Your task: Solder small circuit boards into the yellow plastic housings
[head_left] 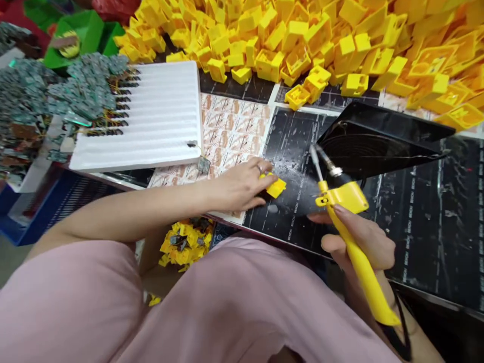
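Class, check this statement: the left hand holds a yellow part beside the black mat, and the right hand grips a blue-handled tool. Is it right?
No. The tool has a yellow handle, not a blue one, as the head view shows. The rest stands: the left hand holds a yellow part beside the black mat, and the right hand grips the tool.

**Yel. plastic housings** (302,45): moulded, smooth, semi-gloss.
**Small yel. plastic part** (276,187): same finish.
**Hand tool** (357,252): yel. plastic handle, smooth w/ slight sheen; shaft bright metal.
**Work mat** (423,201): blk, glossy, heavily scuffed, w/ pale flecks.
**Blk panel** (381,126): high-gloss, prob. plastic.
**Printed sheet** (230,131): paper, matt, tan print.
**Ribbed board** (151,111): wht foam, matt.
**Circuit boards** (86,85): green, low sheen, rough-looking w/ components.
**Trousers** (75,302): pink cloth, matt, soft folds.
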Tool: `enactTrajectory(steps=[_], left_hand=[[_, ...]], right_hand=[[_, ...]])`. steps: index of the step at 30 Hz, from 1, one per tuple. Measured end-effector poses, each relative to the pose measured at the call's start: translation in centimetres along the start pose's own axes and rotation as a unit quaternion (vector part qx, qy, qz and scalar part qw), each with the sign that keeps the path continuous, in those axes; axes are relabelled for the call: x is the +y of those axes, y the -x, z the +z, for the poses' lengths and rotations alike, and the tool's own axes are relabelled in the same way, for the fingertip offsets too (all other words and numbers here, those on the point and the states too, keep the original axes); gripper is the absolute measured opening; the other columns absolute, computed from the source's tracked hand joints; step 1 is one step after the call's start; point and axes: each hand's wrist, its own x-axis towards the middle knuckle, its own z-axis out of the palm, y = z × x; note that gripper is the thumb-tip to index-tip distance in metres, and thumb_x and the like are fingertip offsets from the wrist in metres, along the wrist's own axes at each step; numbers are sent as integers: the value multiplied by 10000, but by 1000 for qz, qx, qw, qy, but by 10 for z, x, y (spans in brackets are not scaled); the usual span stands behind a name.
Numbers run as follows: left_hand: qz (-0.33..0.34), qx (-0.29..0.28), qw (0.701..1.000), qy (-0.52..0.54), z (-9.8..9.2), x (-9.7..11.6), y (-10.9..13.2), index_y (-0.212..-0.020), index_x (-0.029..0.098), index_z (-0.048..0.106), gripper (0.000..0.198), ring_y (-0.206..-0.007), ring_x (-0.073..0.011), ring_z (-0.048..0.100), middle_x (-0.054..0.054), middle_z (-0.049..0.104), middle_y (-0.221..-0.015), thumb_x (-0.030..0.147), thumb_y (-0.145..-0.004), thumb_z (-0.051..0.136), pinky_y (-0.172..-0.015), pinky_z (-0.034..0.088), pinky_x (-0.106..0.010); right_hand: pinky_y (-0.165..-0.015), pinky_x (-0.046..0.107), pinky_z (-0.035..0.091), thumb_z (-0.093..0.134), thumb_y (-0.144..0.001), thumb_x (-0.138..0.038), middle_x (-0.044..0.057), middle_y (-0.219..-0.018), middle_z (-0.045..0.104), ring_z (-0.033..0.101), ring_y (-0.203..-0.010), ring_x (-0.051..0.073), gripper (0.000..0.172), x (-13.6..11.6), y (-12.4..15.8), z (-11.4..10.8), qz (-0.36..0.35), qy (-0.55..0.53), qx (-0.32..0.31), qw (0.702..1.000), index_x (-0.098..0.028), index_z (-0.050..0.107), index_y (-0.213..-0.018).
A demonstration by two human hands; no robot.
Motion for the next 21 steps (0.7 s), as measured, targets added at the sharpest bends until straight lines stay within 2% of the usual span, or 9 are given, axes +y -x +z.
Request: enactTrajectory(steps=[2, 3, 5, 7, 10, 13, 15, 18, 21], left_hand=[[17, 43, 997, 57, 10, 16, 21, -1482, 48, 392, 588, -1219, -290, 564, -230, 580, -1335, 274, -964, 558, -1044, 501, -405], [11, 68, 995, 75, 14, 18, 28, -1531, 68, 308, 606, -1226, -260, 572, -214, 580, -1353, 240, -984, 505, -1047, 498, -376], [-19, 101, 992, 67, 23, 14, 36, -1564, 127, 238, 588, -1240, -231, 589, -183, 579, -1384, 179, -1005, 415, -1040, 495, -364], [-33, 104, 993, 43, 30, 6, 42, -1572, 169, 223, 591, -1315, -255, 563, -173, 565, -1423, 200, -1013, 413, -1059, 482, -402], [-39, 107, 991, 71, 36, -2, 51, -1588, 151, 201, 720, -1453, -320, 438, -209, 478, -1526, 390, -988, 518, -1149, 412, -479], [-94, 136, 984, 67, 35, -1, 59, -1583, 118, 243, 844, -1467, -348, 407, -225, 413, -1580, 536, -927, 571, -1190, 359, -499], [-131, 138, 981, 34, 34, 5, 61, -1557, 83, 314, 828, -1394, -344, 483, -222, 481, -1527, 545, -920, 570, -1168, 381, -483], [-183, 108, 977, -16, 31, 14, 59, -1519, 69, 414, 725, -1180, -314, 618, -198, 630, -1346, 493, -945, 543, -1037, 473, -451], [-253, 54, 963, -73, 27, 23, 49, -1419, 163, 576, 545, -1011, -312, 672, -159, 717, -1120, 466, -973, 501, -857, 500, -426]], right_hand=[[-601, 273, 574, 646, -963, -248, -14, -792, 747, 708, -640, 162, 468, 0, -4, 3, -61, 1, -25, 998, -255, 539, -1418], [-586, 260, 554, 653, -950, -186, -26, -779, 740, 691, -610, 147, 457, 0, -7, 5, -78, 19, -39, 996, -269, 558, -1389], [-586, 247, 528, 673, -923, -130, -28, -814, 739, 676, -613, 130, 386, -2, -11, 10, -83, 61, -76, 992, -287, 614, -1271], [-642, 264, 544, 707, -912, -193, 14, -881, 738, 693, -698, 154, 291, -4, -16, 16, -91, 76, -105, 987, -246, 622, -1185], [-746, 345, 571, 748, -885, -347, 92, -934, 710, 703, -845, 236, 368, -4, -26, 32, -99, 91, -136, 982, -181, 597, -1177], [-745, 368, 556, 707, -909, -391, 99, -925, 678, 680, -862, 259, 386, 0, -33, 48, -101, 132, -152, 974, -181, 580, -1207], [-724, 358, 544, 662, -941, -361, 93, -922, 672, 669, -844, 252, 341, 3, -35, 54, -97, 146, -164, 971, -188, 568, -1219], [-741, 343, 543, 623, -965, -312, 86, -958, 686, 675, -856, 240, 292, 6, -31, 53, -95, 126, -172, 972, -202, 555, -1227], [-757, 328, 544, 659, -948, -317, 76, -1008, 699, 688, -861, 224, 316, 3, -23, 43, -86, 112, -167, 976, -221, 562, -1232]])
